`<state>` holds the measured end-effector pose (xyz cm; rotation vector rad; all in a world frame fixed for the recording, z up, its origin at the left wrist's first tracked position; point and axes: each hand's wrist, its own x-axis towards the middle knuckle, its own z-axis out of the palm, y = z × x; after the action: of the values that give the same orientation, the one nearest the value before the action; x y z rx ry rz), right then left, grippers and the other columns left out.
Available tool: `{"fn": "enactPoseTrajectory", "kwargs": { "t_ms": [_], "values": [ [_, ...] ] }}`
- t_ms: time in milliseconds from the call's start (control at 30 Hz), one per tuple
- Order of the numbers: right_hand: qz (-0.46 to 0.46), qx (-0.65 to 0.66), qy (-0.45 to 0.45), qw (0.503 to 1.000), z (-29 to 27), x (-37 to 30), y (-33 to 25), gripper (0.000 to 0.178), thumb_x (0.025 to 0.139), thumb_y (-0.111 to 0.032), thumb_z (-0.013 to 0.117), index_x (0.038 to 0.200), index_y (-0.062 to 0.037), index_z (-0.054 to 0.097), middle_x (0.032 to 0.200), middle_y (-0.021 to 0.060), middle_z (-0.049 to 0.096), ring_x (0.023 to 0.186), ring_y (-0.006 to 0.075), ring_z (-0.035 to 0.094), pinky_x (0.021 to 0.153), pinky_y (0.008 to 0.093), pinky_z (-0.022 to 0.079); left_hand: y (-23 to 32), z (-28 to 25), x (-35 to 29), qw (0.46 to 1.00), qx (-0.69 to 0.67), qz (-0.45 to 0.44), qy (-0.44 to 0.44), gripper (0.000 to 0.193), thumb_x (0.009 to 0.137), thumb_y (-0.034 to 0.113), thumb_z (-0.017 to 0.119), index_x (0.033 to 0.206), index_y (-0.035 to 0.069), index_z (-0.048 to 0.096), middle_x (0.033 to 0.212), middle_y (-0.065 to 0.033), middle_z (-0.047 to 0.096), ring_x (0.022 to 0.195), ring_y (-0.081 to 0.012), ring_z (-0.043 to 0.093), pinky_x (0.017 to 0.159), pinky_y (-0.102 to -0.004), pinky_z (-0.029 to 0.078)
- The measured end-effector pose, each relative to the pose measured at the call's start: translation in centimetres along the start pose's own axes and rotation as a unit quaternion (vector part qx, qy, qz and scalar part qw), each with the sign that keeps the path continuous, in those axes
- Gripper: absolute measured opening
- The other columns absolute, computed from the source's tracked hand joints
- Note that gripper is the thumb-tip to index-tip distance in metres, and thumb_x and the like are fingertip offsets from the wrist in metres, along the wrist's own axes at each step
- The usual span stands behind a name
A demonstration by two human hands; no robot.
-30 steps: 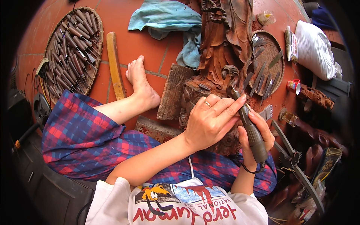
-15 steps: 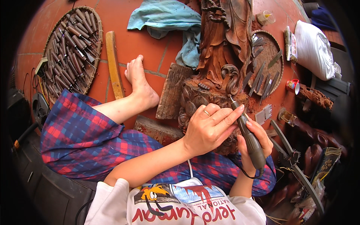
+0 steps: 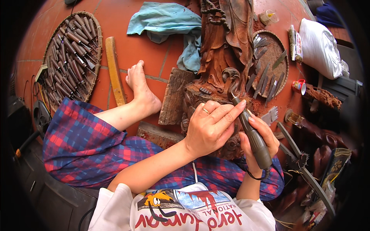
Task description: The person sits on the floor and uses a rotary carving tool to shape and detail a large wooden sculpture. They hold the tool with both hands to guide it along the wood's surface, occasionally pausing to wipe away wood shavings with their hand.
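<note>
A dark handheld rotary tool (image 3: 254, 140) slants up and left, its thin metal bit at the base of a reddish-brown wood carving (image 3: 217, 57). My right hand (image 3: 264, 134) is closed around the tool's body, thumb on one side and fingers on the other. At the tool's front end, my left hand (image 3: 210, 127), with a ring on one finger, steadies it. Its index fingertip lies against the neck and the other fingers are curled; the thumb is mostly hidden. A cord leaves the tool's rear end. The carving has draped folds, a bead string and a curled scroll near the bit.
At left, a round basket (image 3: 98, 57) holds many wooden-handled chisels. Beside it lies a wooden mallet-like bar (image 3: 114, 73). Wood blocks (image 3: 175, 96) flank the carving, with a blue cloth (image 3: 163, 19) behind. Rightward are a tray (image 3: 277, 42) of flat blades, a white sack (image 3: 320, 48) and a red cup (image 3: 298, 87).
The view has shifted slightly, so the surroundings sit a little further left. Both hands keep their hold on the rotary tool, whose bit stays by the scroll at the carving's base.
</note>
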<state>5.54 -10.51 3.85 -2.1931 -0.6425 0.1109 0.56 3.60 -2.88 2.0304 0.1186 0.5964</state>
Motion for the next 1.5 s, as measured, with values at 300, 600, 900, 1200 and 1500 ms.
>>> {"fn": "enactPoseTrajectory", "kwargs": {
  "t_ms": [300, 600, 900, 1200, 1500],
  "values": [
    [-0.015, -0.036, 0.026, 0.999, 0.7, 0.3, -0.3, 0.038, 0.069, -0.004, 0.08, 0.105, -0.0017, 0.069, 0.108, 0.0214, 0.069, 0.102, 0.0306, 0.068, 0.09, 0.0359, 0.053, -0.2, 0.0, 0.7, 1.0, -0.005, 0.003, 0.001, 0.059, 0.064, -0.003, 0.065, 0.123, 0.007, 0.065, 0.099, -0.0041, 0.066, 0.08, -0.0233, 0.057, 0.074, -0.034, 0.047],
    [-0.027, -0.053, -0.006, 0.998, 0.1, -0.8, -0.7, 0.035, 0.069, -0.008, 0.081, 0.102, -0.0016, 0.07, 0.105, 0.0217, 0.069, 0.095, 0.0309, 0.07, 0.084, 0.0355, 0.055, 0.4, -0.6, -0.9, 1.0, -0.01, -0.004, -0.012, 0.058, 0.063, -0.004, 0.064, 0.12, 0.005, 0.066, 0.098, -0.0053, 0.067, 0.078, -0.0224, 0.058, 0.074, -0.0338, 0.047],
    [-0.022, -0.048, -0.007, 0.999, 0.0, -0.2, -1.0, 0.035, 0.069, -0.007, 0.081, 0.102, -0.0012, 0.071, 0.104, 0.0218, 0.069, 0.096, 0.0309, 0.07, 0.084, 0.0351, 0.055, 0.2, -0.3, -0.7, 1.0, -0.006, -0.001, -0.005, 0.059, 0.063, -0.005, 0.064, 0.121, 0.006, 0.066, 0.098, -0.0052, 0.067, 0.078, -0.023, 0.057, 0.074, -0.0335, 0.047],
    [-0.027, -0.059, 0.017, 0.998, 0.5, 1.0, -0.7, 0.037, 0.069, -0.006, 0.081, 0.104, -0.001, 0.07, 0.103, 0.0182, 0.07, 0.099, 0.0298, 0.069, 0.087, 0.0369, 0.054, -0.3, 0.3, 0.7, 1.0, -0.009, -0.002, 0.006, 0.058, 0.064, -0.006, 0.065, 0.122, 0.006, 0.065, 0.099, -0.0053, 0.067, 0.079, -0.0231, 0.057, 0.075, -0.0337, 0.047],
    [-0.03, -0.054, 0.023, 0.998, 0.6, 0.9, -0.7, 0.038, 0.069, -0.005, 0.081, 0.105, -0.0023, 0.071, 0.104, 0.0191, 0.07, 0.098, 0.0299, 0.069, 0.086, 0.0363, 0.055, -0.5, 0.3, 0.9, 1.0, -0.001, 0.006, 0.001, 0.058, 0.066, -0.004, 0.066, 0.123, 0.006, 0.064, 0.099, -0.0048, 0.067, 0.079, -0.0222, 0.057, 0.074, -0.0327, 0.046]
  ]
}}
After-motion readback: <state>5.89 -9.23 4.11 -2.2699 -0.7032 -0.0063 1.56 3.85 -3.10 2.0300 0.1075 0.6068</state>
